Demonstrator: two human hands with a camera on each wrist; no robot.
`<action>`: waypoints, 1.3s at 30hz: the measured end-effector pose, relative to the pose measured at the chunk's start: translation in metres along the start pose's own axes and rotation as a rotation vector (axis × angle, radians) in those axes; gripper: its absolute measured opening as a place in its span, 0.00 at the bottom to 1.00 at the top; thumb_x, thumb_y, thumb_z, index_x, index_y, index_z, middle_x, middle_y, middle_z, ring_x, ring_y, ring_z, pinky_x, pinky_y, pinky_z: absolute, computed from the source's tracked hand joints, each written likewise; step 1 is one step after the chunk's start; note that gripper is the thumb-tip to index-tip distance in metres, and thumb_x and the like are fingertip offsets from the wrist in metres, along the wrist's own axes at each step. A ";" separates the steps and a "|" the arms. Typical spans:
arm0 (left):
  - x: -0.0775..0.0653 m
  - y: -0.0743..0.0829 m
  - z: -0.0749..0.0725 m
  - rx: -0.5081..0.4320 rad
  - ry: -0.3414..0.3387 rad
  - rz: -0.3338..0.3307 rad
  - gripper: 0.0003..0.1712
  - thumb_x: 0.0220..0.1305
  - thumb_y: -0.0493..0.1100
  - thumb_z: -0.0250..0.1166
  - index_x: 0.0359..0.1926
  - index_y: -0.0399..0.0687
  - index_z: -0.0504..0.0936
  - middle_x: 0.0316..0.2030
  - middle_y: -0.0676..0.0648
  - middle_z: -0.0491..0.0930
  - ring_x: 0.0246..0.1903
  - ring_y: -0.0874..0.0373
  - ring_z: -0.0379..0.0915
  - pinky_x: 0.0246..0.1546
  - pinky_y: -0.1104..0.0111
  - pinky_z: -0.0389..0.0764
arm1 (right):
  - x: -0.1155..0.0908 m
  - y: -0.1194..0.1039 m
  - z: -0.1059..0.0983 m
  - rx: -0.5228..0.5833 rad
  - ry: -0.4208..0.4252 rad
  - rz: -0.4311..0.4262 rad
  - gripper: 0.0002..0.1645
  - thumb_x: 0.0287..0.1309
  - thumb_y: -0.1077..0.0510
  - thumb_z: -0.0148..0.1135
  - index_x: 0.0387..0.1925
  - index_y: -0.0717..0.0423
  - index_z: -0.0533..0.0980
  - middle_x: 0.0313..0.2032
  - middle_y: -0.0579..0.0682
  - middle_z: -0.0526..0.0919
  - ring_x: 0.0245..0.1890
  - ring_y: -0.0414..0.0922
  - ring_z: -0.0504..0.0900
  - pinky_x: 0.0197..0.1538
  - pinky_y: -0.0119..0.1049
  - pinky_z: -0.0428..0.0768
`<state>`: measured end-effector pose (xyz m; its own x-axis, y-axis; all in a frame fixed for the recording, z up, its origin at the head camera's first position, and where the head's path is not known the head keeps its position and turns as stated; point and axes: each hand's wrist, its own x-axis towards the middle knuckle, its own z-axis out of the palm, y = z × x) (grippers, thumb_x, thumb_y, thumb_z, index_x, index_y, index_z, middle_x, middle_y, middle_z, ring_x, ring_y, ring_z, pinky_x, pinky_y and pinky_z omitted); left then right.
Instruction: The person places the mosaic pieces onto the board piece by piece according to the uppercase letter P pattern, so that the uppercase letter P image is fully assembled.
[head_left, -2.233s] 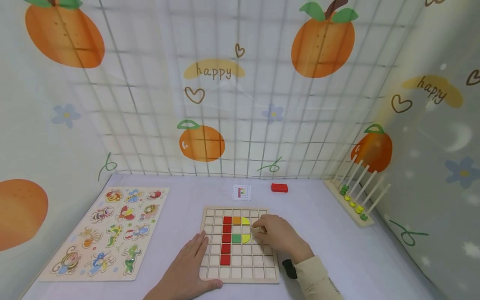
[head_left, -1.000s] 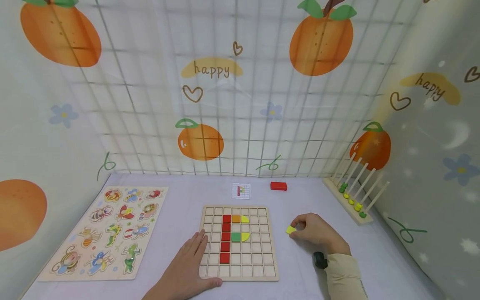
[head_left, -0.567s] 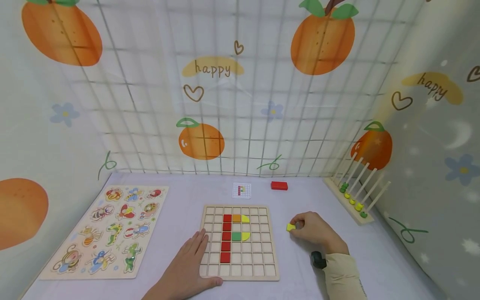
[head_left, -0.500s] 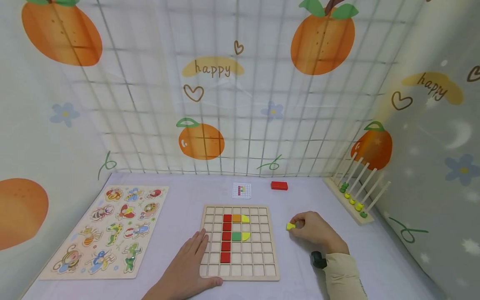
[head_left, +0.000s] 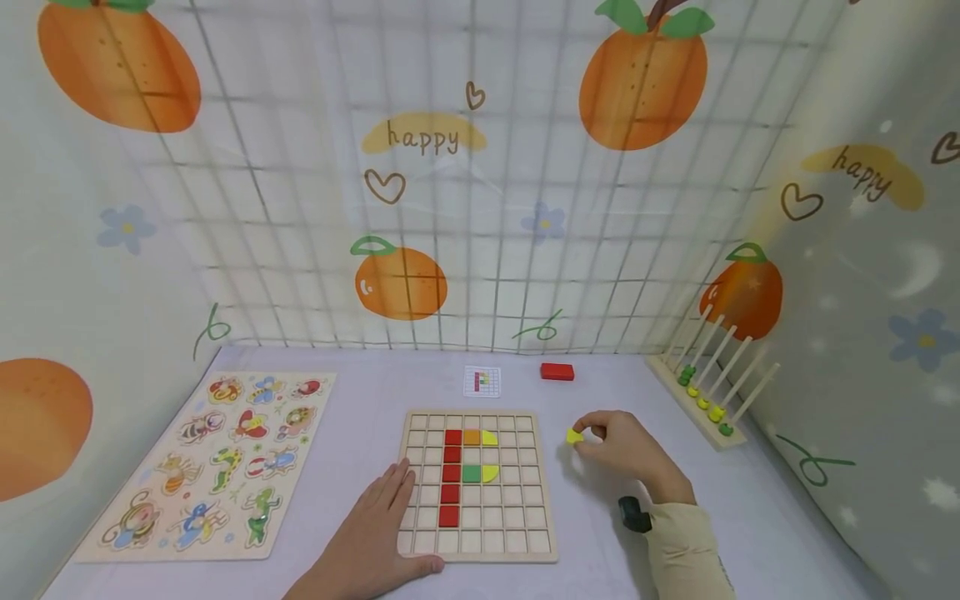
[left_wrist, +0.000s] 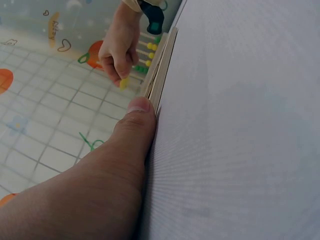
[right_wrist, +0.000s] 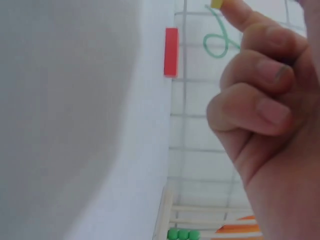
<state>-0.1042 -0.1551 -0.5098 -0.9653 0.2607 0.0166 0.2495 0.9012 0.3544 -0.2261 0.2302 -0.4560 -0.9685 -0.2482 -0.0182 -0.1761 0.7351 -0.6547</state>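
My right hand [head_left: 626,447] pinches a small yellow block [head_left: 573,437] between thumb and index finger, to the right of a wooden grid board [head_left: 517,543]. In the left wrist view the same yellow block [left_wrist: 124,82] hangs from those fingertips. My left hand [head_left: 371,533] rests at the board's left edge, fingers straight, thumb along the near edge. A column of red squares [head_left: 451,473] fills part of the grid. Beside it lie an orange square [head_left: 472,437], a green square [head_left: 471,474] and two yellow rounded pieces, one upper [head_left: 489,438] and one lower [head_left: 490,474].
A small printed pattern card [head_left: 482,382] and a red block [head_left: 557,372] lie behind the board. On the left is an insect puzzle board [head_left: 217,467]. A pegged bead rack [head_left: 697,404] stands at the right, near the fabric backdrop [head_left: 480,208].
My right hand left the grid, picked up the yellow block on the table at the right, and has since raised it slightly toward the back and left. My left hand stayed in place.
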 end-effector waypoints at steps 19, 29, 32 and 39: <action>0.000 0.000 -0.001 -0.012 -0.007 -0.009 0.78 0.42 0.92 0.55 0.79 0.40 0.56 0.81 0.41 0.52 0.80 0.44 0.46 0.78 0.47 0.57 | 0.008 -0.038 0.017 -0.053 -0.043 -0.131 0.08 0.55 0.56 0.70 0.39 0.47 0.85 0.22 0.42 0.62 0.24 0.37 0.62 0.27 0.29 0.60; 0.000 0.000 0.000 0.000 0.001 0.007 0.78 0.42 0.92 0.54 0.79 0.40 0.56 0.81 0.41 0.52 0.80 0.44 0.46 0.78 0.47 0.57 | 0.009 -0.065 0.031 -0.127 -0.045 -0.196 0.08 0.56 0.56 0.70 0.40 0.48 0.85 0.22 0.41 0.65 0.27 0.37 0.66 0.29 0.29 0.63; -0.001 0.000 0.000 0.003 0.008 0.014 0.77 0.43 0.92 0.55 0.79 0.40 0.57 0.81 0.41 0.52 0.80 0.44 0.47 0.78 0.47 0.57 | 0.010 -0.074 0.037 -0.143 -0.057 -0.209 0.10 0.56 0.55 0.71 0.41 0.48 0.86 0.25 0.42 0.71 0.31 0.38 0.69 0.31 0.31 0.67; -0.001 0.000 0.001 0.011 0.018 0.012 0.77 0.43 0.92 0.54 0.79 0.40 0.57 0.81 0.41 0.51 0.80 0.44 0.47 0.78 0.48 0.58 | 0.014 -0.090 0.054 -0.229 -0.067 -0.250 0.12 0.56 0.54 0.70 0.43 0.49 0.87 0.28 0.40 0.77 0.32 0.39 0.73 0.34 0.32 0.73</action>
<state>-0.1032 -0.1555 -0.5107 -0.9634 0.2655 0.0380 0.2621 0.9018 0.3435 -0.2146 0.1267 -0.4380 -0.8782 -0.4736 0.0671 -0.4487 0.7671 -0.4585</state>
